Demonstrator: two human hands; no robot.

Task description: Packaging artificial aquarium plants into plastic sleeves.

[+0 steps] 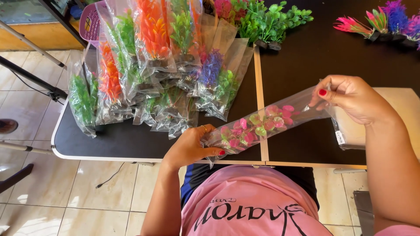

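Left hand [190, 146] closed in a pinch grip on the lower end of a long clear plastic sleeve [302, 107], thumb on top, fingers curled under; right hand [350, 98] pinches the sleeve's open upper end between thumb and fingertips, so both grips are shut on the same sleeve. Sleeve is held stretched just above the near edge of the black tabletop [306, 144], slanting from lower left to upper right. Inside, toward the left-hand end, sits a pink-and-green plastic plant [258, 126] with round leaves; the upper part of the sleeve looks empty. Judgement on handling: very light, film thin, crinkly and slippery, goes slack unless kept taut from both ends; plant itself springy, leaves bend rather than break, so not fragile, but stems could snag or poke the film. Best hold seems to be where it is taken now: one pinch around the plant's end through the film, the other at the mouth edge. To the left on the tabletop, well apart from the hands, a heap of bagged plants [153, 74] in orange, green and purple, overlapping one another. Far side: unbagged green plants [271, 22] and, at the right corner, pink and purple ones [385, 22]. Just beside the right wrist, a flat stack of what look like empty sleeves [350, 133]. A purple basket [90, 22] shows behind the heap.
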